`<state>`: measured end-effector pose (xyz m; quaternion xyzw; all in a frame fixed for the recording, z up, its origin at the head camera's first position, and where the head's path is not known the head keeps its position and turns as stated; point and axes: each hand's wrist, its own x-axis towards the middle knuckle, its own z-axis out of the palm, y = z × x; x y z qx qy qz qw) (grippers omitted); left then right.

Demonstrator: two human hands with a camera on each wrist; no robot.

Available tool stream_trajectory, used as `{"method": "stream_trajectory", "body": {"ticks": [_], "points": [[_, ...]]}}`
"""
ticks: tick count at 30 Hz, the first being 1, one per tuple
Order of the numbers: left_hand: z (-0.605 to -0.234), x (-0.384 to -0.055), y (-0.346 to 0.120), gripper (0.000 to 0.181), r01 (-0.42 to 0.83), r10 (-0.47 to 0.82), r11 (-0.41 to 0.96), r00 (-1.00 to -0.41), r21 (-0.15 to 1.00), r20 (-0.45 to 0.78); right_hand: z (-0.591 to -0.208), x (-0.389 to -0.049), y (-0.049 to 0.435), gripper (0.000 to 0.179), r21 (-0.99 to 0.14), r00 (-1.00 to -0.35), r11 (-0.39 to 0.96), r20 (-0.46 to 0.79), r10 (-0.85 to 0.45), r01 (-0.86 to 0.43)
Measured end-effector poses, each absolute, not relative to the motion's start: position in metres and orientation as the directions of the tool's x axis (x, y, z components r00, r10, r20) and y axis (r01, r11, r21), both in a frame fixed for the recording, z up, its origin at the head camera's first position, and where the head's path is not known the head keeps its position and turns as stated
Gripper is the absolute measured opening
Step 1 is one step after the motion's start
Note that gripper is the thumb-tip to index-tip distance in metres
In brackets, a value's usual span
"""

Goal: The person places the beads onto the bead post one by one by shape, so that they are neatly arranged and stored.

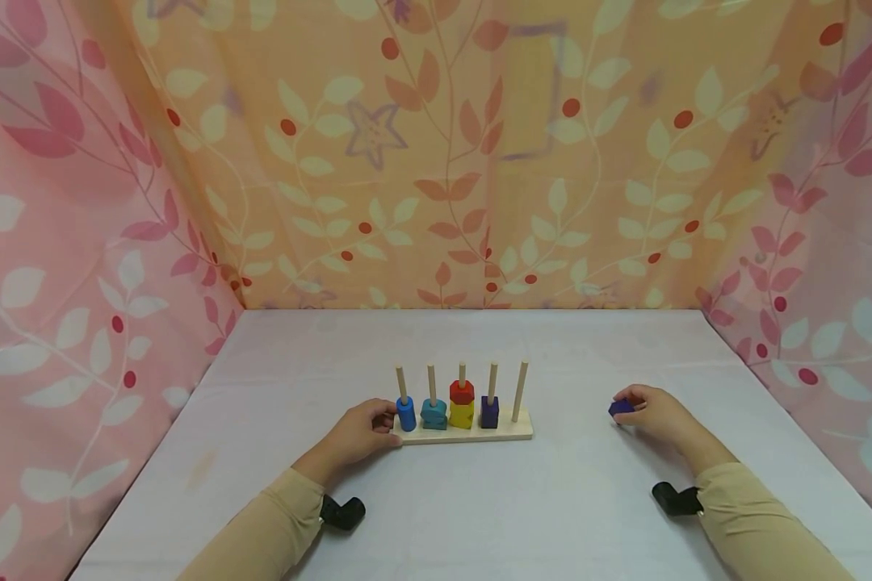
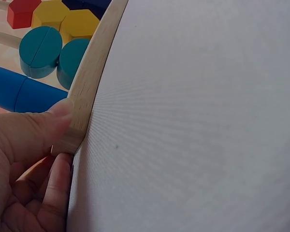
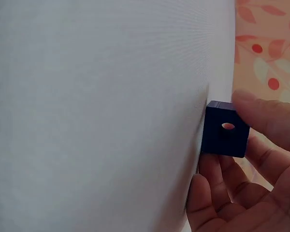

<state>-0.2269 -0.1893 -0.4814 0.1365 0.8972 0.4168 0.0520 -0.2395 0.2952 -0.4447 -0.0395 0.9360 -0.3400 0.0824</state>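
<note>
A wooden peg stand [image 1: 467, 436] is on the white cloth, its upright pegs in a row. From left to right they carry blue round blocks [image 1: 405, 414], teal blocks [image 1: 433, 415], a red block [image 1: 462, 392] above yellow [image 1: 461, 415], and dark purple-blue square blocks [image 1: 489, 412]. The rightmost peg [image 1: 520, 391] is bare. My left hand [image 1: 363, 428] grips the stand's left end, with the thumb [image 2: 63, 110] on its edge. Well right of the stand, my right hand [image 1: 657, 415] pinches a dark blue square block [image 3: 226, 129] with a round hole through its middle, close to the cloth.
White cloth [image 1: 480, 516] covers the table. Floral curtains rise behind [image 1: 472, 202] and along the left [image 1: 65, 242] and right [image 1: 828, 266] sides. Black wrist cameras sit at the left cuff [image 1: 343, 512] and the right cuff [image 1: 676, 499].
</note>
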Motion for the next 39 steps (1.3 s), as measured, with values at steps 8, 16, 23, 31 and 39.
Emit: {"method": "stream_trajectory", "body": {"ticks": [8,16,23,31,39], "points": [[-0.481,-0.227,-0.189,0.039,0.203,0.290,0.616,-0.957,0.761,0.020,-0.441,-0.239,0.292,0.036,-0.657,-0.980,0.754,-0.154,-0.128,0.005],[-0.483,-0.228,-0.189,0.039,0.206,0.286,0.618,-0.958,0.758,0.027,-0.415,-0.238,0.274,0.041,-0.728,-0.979,0.684,-0.100,-0.176,-0.049],[-0.482,-0.227,-0.190,0.039,0.212,0.294,0.619,-0.955,0.756,0.027,-0.378,-0.236,0.246,0.033,-0.764,-0.973,0.631,-0.015,-0.230,-0.137],[-0.482,-0.227,-0.189,0.039,0.250,0.320,0.602,-0.946,0.759,0.057,-0.348,-0.228,0.206,0.037,-0.801,-0.963,0.553,0.104,-0.248,-0.229],[-0.481,-0.228,-0.190,0.040,0.224,0.307,0.602,-0.951,0.766,0.037,-0.335,-0.225,0.171,0.034,-0.881,-0.942,0.375,0.190,-0.276,-0.287]]}}
